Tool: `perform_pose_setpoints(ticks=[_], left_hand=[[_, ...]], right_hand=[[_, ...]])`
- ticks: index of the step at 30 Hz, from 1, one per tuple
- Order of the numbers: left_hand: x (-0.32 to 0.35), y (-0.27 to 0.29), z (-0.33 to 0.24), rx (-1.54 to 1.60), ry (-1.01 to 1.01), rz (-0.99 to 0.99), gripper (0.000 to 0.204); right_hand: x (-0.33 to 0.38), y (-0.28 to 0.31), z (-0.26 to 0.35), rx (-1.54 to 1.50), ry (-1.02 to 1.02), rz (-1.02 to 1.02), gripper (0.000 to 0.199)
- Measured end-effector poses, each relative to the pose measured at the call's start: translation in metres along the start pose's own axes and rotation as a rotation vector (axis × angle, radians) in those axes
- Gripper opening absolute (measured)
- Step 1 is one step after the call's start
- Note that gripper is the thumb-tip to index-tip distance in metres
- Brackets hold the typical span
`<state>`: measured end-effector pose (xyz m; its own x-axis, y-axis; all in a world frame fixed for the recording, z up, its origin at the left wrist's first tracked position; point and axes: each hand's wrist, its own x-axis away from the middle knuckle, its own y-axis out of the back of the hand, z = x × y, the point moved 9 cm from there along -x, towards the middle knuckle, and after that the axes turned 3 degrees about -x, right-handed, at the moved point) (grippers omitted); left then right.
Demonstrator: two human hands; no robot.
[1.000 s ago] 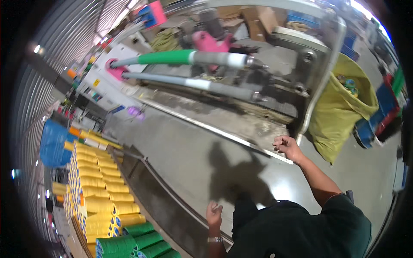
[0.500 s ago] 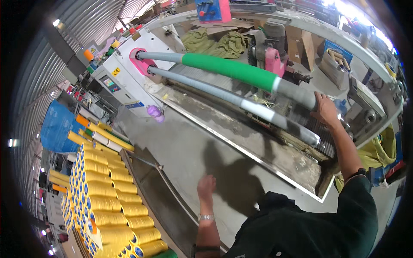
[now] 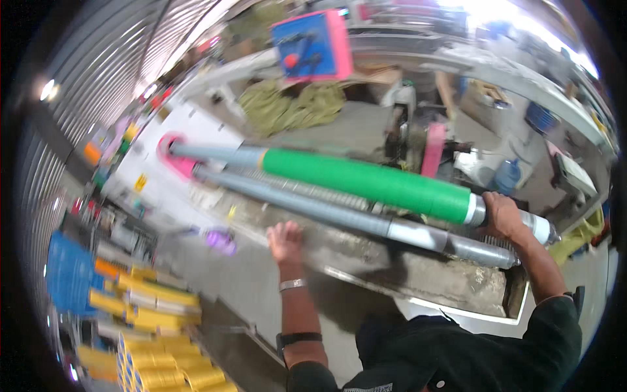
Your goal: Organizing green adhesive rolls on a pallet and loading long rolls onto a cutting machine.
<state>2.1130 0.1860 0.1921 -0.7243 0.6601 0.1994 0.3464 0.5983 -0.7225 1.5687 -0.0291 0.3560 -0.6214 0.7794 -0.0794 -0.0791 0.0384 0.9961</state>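
Observation:
A long green roll (image 3: 366,181) sits around the upper of two slanting grey shafts, with a pale core edge at its right end. Just past that end my right hand (image 3: 503,215) wraps round the shaft. Silvery-white shaft shows beyond my fingers. Nearer to me, the bare lower shaft (image 3: 313,208) runs alongside, with a white band and a dark grey end. My left hand (image 3: 285,243) is raised below the lower shaft, fingers apart, holding nothing. Blur hides whether it touches anything.
Both shafts come out of a pink bracket (image 3: 176,157) on a white machine cabinet (image 3: 147,176). Beneath them lies a dirty metal-edged trough (image 3: 450,289). Yellow rolls (image 3: 153,362) are stacked at lower left. A blue-and-pink control box (image 3: 312,46) stands at the back.
My left hand has risen forward towards the shafts, its fingers now spread. My right hand now lies against the green roll's end, where grey length showed between them before. The view has shifted.

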Motion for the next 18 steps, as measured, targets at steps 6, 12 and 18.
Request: perform_pose_setpoints(ticks=[6, 12, 18], left_hand=[[-0.167, -0.039, -0.043, 0.03, 0.073, 0.008, 0.083], [-0.177, -0.123, -0.07, -0.669, -0.592, 0.339, 0.053], [-0.169, -0.117, -0.034, -0.067, -0.004, 0.097, 0.062]], right_hand=[[-0.01, 0.014, 0.026, 0.027, -0.096, -0.04, 0.049], [0.0, 0.017, 0.018, -0.006, -0.155, -0.027, 0.071], [0.013, 0.026, 0.014, -0.097, -0.136, 0.005, 0.085]])
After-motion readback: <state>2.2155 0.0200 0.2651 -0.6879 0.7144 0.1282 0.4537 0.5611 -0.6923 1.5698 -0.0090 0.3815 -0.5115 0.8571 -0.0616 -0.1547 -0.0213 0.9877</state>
